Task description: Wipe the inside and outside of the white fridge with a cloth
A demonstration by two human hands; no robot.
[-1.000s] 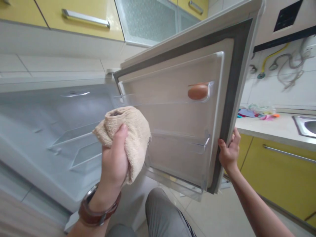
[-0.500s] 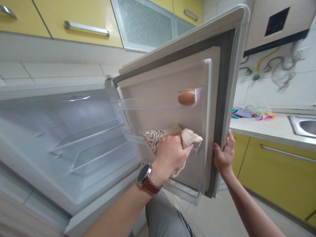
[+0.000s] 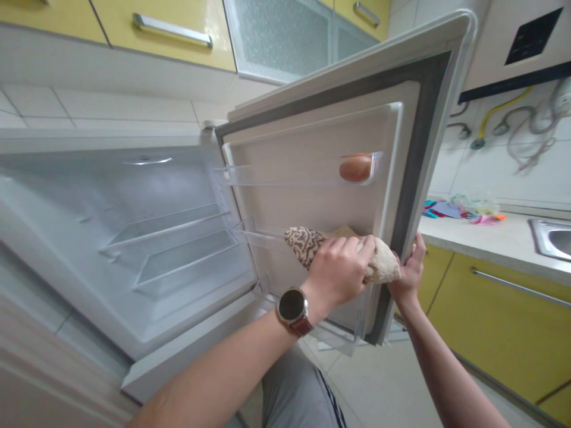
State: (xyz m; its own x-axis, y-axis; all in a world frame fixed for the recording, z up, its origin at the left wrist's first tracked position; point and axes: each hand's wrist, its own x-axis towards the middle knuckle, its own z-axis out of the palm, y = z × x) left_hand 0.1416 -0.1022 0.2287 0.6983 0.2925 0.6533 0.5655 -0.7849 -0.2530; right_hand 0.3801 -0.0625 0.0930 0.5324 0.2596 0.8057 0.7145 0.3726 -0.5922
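Note:
My left hand point(image 3: 339, 272), a watch on its wrist, is closed around a beige cloth point(image 3: 379, 265) with a brown patterned part, pressed against the lower clear shelf on the inside of the open fridge door point(image 3: 321, 148). My right hand point(image 3: 409, 274) grips the door's outer edge by the grey seal, fingers wrapped round it. A brown egg point(image 3: 355, 167) lies in the upper clear door shelf, above the cloth. The open fridge compartment point(image 3: 134, 226) with its white shelves is to the left.
Yellow wall cabinets with metal handles point(image 3: 172, 31) hang above. To the right stand a countertop point(image 3: 491, 238) with colourful items, a steel sink point(image 3: 553, 238) and yellow lower cabinets point(image 3: 499, 309). Hoses hang on the tiled wall. My grey-trousered knee point(image 3: 294, 392) is below.
My left hand carried the cloth from in front of the fridge opening to the lower door shelf, then slid it right toward the door's edge. My right hand stayed on the door.

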